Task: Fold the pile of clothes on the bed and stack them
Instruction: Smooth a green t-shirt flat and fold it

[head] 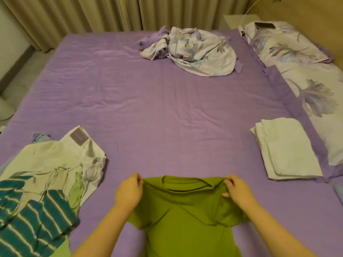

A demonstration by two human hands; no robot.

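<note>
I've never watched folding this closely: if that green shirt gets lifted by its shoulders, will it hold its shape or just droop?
Probably droop: the green shirt already sags and creases between the left hand and right hand pinching its shoulders. It looks thin, so likely light. On the smooth purple sheet it may slide easily.

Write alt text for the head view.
Two hands, left hand and right hand, pinch the shoulders of a green T-shirt over a purple bed. Unfolded clothes lie left, folded white stack right.
</note>
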